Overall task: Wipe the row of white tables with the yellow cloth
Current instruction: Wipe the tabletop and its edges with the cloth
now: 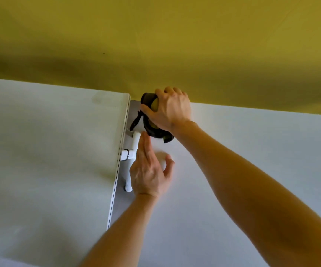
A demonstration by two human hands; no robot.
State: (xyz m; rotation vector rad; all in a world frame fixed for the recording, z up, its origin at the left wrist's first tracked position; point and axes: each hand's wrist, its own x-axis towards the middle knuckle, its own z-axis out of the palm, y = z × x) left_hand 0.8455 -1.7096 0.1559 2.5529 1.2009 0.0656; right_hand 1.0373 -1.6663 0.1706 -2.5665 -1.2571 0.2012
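Narrow gap (121, 201) between left table (49, 151), right table (233, 170); leg frame (128, 154) inside; wall (155, 45) behind.

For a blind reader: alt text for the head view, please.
A right hand grips a black and yellow object beside the gap between a left table and a right table, both white, by a yellow wall. The left hand lies flat on the right table.

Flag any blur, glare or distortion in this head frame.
Head view: soft, no hard glare; wide-angle lens bows the far edges of the left table and right table; diffuse shadow darkens the lower band of the yellow wall; right hand gripping a dark-and-yellow object and flat left hand are readable.
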